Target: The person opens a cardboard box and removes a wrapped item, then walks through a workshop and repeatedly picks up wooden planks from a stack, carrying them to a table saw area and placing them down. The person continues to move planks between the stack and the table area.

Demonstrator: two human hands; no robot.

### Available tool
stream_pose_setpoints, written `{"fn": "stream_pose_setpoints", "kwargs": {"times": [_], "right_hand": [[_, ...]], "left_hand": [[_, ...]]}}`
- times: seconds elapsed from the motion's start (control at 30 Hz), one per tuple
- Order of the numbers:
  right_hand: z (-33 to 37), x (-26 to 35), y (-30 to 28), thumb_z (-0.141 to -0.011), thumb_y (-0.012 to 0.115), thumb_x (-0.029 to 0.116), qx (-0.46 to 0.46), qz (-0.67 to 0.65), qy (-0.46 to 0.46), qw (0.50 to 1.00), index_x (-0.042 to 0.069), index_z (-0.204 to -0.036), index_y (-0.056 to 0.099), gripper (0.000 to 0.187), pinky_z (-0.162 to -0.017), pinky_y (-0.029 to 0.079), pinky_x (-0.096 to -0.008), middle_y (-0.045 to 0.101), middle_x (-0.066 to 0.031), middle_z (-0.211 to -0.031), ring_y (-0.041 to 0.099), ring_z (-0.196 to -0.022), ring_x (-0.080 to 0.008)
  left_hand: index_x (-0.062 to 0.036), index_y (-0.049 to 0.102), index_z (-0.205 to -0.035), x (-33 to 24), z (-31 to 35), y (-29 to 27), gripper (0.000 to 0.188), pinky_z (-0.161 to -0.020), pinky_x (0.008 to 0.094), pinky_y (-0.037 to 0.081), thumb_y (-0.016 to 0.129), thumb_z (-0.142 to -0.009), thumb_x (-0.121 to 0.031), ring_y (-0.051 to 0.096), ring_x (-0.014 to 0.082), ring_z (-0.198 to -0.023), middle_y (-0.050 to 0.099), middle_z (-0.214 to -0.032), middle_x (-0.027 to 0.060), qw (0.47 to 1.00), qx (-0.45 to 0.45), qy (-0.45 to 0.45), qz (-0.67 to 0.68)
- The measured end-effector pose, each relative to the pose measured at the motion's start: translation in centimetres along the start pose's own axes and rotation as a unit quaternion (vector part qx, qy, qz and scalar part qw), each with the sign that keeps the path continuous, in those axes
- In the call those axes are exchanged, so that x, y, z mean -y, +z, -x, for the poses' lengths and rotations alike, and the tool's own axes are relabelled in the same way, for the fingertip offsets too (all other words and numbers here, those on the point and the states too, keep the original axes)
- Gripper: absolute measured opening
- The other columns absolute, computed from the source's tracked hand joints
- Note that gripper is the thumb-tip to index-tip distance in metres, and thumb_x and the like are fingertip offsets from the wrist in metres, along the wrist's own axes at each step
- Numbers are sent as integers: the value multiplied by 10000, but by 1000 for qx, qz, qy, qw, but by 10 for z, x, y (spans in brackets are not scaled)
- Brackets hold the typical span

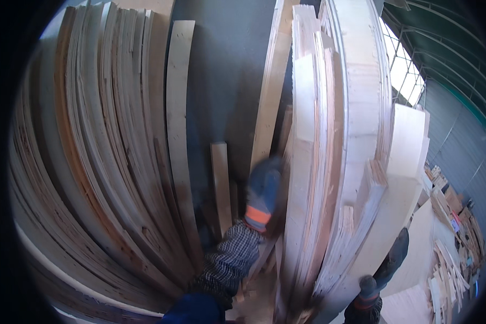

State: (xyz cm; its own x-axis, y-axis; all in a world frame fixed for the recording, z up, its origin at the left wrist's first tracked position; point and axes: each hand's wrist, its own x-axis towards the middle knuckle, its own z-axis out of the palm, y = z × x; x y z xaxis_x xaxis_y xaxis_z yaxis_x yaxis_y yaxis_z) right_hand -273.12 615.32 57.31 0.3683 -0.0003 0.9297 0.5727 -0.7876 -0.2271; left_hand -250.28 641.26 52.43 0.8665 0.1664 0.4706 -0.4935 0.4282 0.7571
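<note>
My left hand (263, 189), in a dark glove with an orange band, reaches into the gap between two rows of upright wooden boards. It is smeared by motion, and its fingers cannot be made out. The lower end of a long leaning wooden strip (270, 97) meets its fingertips; whether it grips the strip is hidden. At the lower right is my right hand (390, 264), also gloved, beside a wide pale board (383, 227). Its fingers stretch out straight with the thumb apart, and nothing shows in it. A short wooden strip (220, 183) stands left of my left hand.
Tall stacked boards (113, 108) fill the left, and a thick plywood stack (362, 81) rises on the right. A single narrow board (180, 108) leans against the grey wall (221, 70). Scrap wood (456, 221) is heaped at the far right under a green roof.
</note>
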Motion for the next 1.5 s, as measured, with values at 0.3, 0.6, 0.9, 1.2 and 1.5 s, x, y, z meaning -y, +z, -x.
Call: {"fn": "stream_pose_setpoints", "kwargs": {"times": [0.3,0.6,0.9,1.2,1.5], "right_hand": [[-6,8,6,-807,530,681,6,-22,-34,999,43,-1397,415,876,-1108,272,-517,322,-231,-1480,318,-1365,-388],[-9,14,-18,-788,635,607,31,30,-48,998,30,-1368,443,841,-1093,296,-516,322,-242,-1475,338,-1348,-405],[-12,33,-34,-735,791,428,47,1,-51,998,18,-1321,469,784,-1060,361,-485,368,-246,-1431,400,-1291,-412],[-7,41,-33,-718,824,352,52,48,-60,996,34,-1315,471,763,-1014,401,-472,401,-224,-1406,441,-1243,-397],[-4,72,-33,-755,784,370,-5,118,-59,991,56,-1289,509,678,-1023,354,-523,406,-207,-1408,408,-1256,-411]], "left_hand": [[15,541,-1223,-1,-83,-59,622,-859,389,506,798,-746,-288,635,342,-948,664,-1051,175,938,-129,101,-304],[19,553,-1147,-23,-51,-34,570,-811,424,501,798,-717,-263,629,389,-942,638,-1015,245,876,-209,174,-399],[9,587,-1152,-9,-68,-41,561,-913,451,479,772,-700,-267,578,414,-1067,611,-1108,260,788,-306,177,-504],[29,575,-1172,-53,-34,-35,646,-881,450,487,800,-678,-321,591,414,-1037,618,-1102,264,859,-244,71,-443],[32,566,-1191,-79,9,-59,681,-890,443,481,791,-685,-364,584,413,-1055,613,-1121,265,886,-221,72,-401]]}}
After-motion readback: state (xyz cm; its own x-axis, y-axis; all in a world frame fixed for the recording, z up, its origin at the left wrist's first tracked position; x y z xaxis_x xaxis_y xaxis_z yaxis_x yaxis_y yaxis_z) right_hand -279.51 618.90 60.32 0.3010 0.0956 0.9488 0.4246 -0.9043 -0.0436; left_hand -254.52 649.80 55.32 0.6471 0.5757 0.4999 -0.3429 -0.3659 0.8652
